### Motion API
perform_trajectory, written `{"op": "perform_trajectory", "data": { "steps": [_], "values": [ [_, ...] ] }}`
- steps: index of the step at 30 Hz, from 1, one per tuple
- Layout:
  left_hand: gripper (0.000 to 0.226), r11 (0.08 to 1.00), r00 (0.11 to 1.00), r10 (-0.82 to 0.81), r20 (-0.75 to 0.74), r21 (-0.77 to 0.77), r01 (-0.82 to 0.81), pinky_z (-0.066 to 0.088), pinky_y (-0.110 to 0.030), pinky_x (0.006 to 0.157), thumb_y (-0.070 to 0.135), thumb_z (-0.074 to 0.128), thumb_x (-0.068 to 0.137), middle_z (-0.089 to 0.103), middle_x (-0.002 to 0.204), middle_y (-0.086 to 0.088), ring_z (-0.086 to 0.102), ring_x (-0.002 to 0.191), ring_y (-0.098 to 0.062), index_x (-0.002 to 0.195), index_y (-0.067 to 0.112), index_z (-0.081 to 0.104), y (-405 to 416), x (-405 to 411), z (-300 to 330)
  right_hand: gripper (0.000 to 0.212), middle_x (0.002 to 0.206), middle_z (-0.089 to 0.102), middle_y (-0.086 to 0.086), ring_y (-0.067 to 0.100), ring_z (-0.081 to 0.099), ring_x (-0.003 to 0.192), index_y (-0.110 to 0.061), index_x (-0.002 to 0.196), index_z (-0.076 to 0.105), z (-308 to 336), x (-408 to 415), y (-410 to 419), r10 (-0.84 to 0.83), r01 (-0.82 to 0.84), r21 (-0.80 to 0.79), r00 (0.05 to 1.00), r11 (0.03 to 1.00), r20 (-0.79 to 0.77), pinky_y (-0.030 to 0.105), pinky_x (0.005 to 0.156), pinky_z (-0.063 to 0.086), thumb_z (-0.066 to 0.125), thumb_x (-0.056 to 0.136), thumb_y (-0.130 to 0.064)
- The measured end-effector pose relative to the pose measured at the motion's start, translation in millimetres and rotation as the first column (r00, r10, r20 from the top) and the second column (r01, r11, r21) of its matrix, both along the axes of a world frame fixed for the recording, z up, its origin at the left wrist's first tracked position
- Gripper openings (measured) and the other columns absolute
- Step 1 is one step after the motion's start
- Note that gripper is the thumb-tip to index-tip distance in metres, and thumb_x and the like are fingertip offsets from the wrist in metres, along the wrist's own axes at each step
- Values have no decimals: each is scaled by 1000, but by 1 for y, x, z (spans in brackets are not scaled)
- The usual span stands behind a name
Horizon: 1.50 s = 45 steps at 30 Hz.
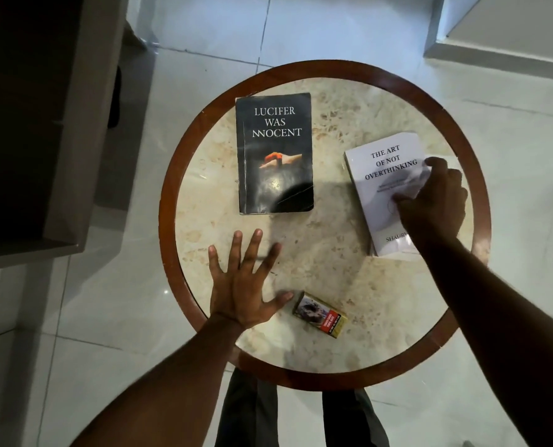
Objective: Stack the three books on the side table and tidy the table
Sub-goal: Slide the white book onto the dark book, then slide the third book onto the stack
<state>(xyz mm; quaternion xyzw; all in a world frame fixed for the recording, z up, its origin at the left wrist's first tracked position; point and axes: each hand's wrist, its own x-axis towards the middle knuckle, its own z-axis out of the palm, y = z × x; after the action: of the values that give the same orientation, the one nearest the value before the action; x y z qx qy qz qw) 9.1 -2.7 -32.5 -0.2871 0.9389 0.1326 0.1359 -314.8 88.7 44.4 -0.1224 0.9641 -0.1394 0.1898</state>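
Note:
A black book (274, 156) titled "Lucifer Was Innocent" lies flat on the round marble side table (327, 279), left of centre. A white book (381, 175), "The Art of Not Overthinking", lies tilted at the table's right. My right hand (433, 201) rests on the white book's cover with fingers curled over it. My left hand (243, 282) lies flat on the table near the front left, fingers spread, holding nothing. Only two books are visible.
A small cigarette pack (320, 314) lies near the table's front edge, just right of my left thumb. A dark cabinet (33, 124) stands to the left. White floor tiles (75, 333) surround the table, and my legs show below its front rim.

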Motion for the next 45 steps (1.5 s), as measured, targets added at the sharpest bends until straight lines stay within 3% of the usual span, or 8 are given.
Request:
{"op": "perform_trajectory", "data": {
  "steps": [5,9,17,29,32,36,40,45],
  "values": [
    [98,1000,1000,13,-5,10,-13,0,-73,116,91,25,81,-1,171,-1,-12,158,-33,162,40,2,0,0,1,45,116,68,15,36,65,109,-17,114,58,-5,-28,4,-153,164,-62,976,985,155,51,93,55,78,74,-14],
    [99,1000,1000,8,3,18,-8,-1,-73,116,91,26,81,1,172,-3,-5,158,-36,162,39,4,0,0,2,28,84,75,5,20,70,65,-22,72,60,4,-48,5,-242,284,-125,930,951,276,32,52,58,87,65,-21],
    [100,1000,1000,11,-3,16,-11,-2,-73,116,92,26,81,5,172,-5,3,158,-39,163,38,4,1,1,0,27,45,65,-7,7,54,32,-15,72,60,32,-14,-71,-7,276,-487,875,829,483,15,32,37,86,74,-8],
    [98,1000,999,6,-36,-18,-6,3,-76,117,91,22,82,9,173,-7,3,158,-38,163,36,9,2,3,-4,21,101,71,16,26,65,83,-14,84,65,-9,23,-142,-29,298,-359,803,884,595,45,82,63,85,80,-16],
    [99,1000,1000,4,-16,-17,-4,3,-76,117,91,23,82,7,173,-7,2,158,-38,163,36,11,1,3,-5,35,100,76,15,27,72,79,-14,87,67,7,21,-121,-149,315,-376,900,871,409,43,68,61,90,72,-37],
    [100,1000,1000,1,-6,-20,-1,3,-76,116,91,24,81,-2,173,-4,-4,158,-37,163,36,8,1,2,-2,23,110,74,1,21,69,103,-22,103,69,17,27,-49,-209,201,-253,978,946,-2,30,82,48,76,85,-35],
    [99,1000,999,18,-34,-14,-18,4,-76,116,90,29,81,0,172,-3,-3,159,-36,162,38,9,2,3,-4,40,139,50,10,39,48,126,-24,125,52,-2,43,10,-302,299,-65,952,952,-53,54,96,45,66,89,-13],
    [99,999,999,5,-38,-32,-6,0,-75,116,89,33,81,4,173,-5,2,158,-38,162,37,14,3,3,-5,65,144,48,13,41,50,127,-21,137,44,-18,40,32,-396,391,-136,918,910,-10,50,101,46,75,80,-16]
  ]
}}
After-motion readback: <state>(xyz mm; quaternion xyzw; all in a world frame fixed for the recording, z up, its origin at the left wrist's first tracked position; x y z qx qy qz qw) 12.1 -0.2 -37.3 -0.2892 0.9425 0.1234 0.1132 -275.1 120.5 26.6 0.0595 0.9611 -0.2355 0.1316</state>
